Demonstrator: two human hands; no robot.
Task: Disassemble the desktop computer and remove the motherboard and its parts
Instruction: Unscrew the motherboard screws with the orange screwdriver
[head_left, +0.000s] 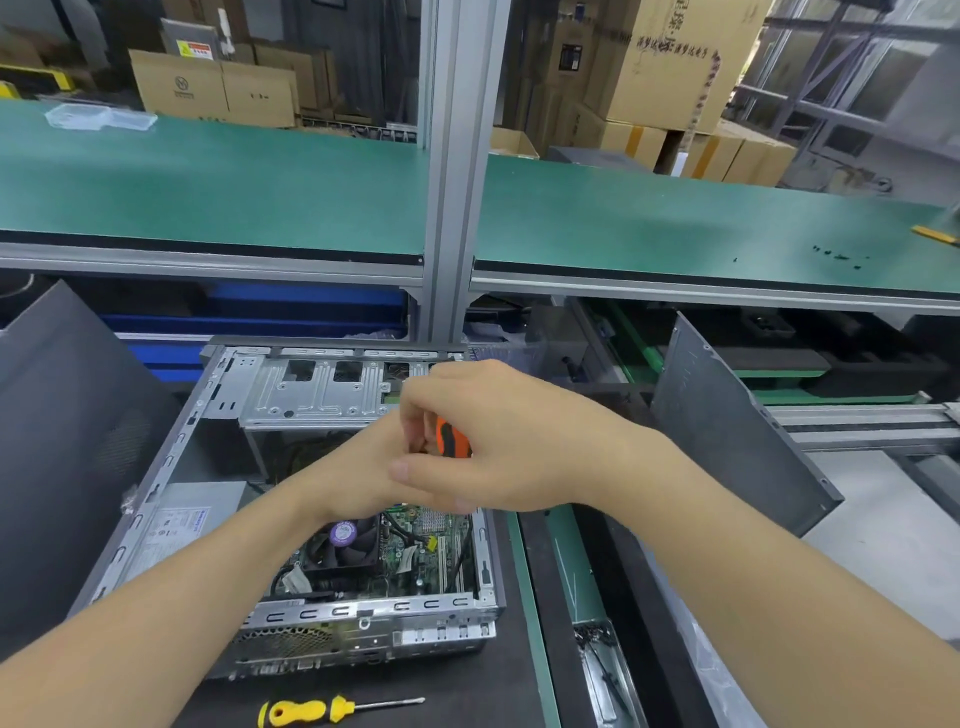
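Your right hand (498, 441) was curled round the orange-handled screwdriver (451, 437) directly above the open computer case (395, 607), which lay flat on the mat beneath both hands. Your left hand (358, 473) met it from below, fingers hidden, so I cannot tell its grasp. The case held the motherboard (415, 551) with its fan (345, 545) near you, a grey power supply (182, 525) at the left and a drive cage (317, 389) at the far end
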